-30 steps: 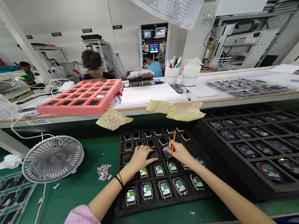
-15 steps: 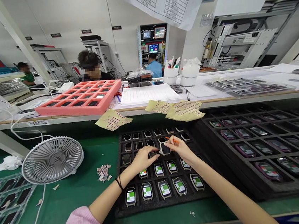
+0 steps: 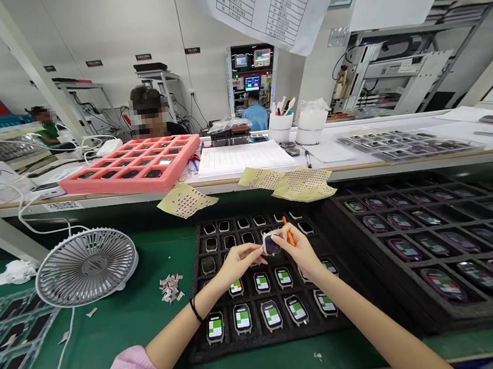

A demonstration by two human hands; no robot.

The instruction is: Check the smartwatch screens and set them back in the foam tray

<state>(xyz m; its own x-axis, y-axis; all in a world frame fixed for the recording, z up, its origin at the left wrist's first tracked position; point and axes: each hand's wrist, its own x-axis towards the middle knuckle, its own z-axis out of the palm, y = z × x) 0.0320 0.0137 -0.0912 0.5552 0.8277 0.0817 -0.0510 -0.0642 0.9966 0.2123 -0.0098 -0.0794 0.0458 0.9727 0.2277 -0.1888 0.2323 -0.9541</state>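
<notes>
Right hand [image 3: 302, 254]: grip pinching a watch [image 3: 271, 245], orange tool [image 3: 290, 238] also held, above black tray [image 3: 263, 345] near desk [image 3: 124, 326] front edge. Left hand [image 3: 235, 265] beside watch; grip cannot be determined.

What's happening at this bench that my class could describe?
A person is handling a strapless smartwatch over a black foam tray. The right hand holds it along with a slim orange tool; the left hand has its fingertips at the watch's left edge, though whether they grip it is unclear. In the tray, visible screens in the two nearest rows glow green and white, while those farther back look dark.
</notes>
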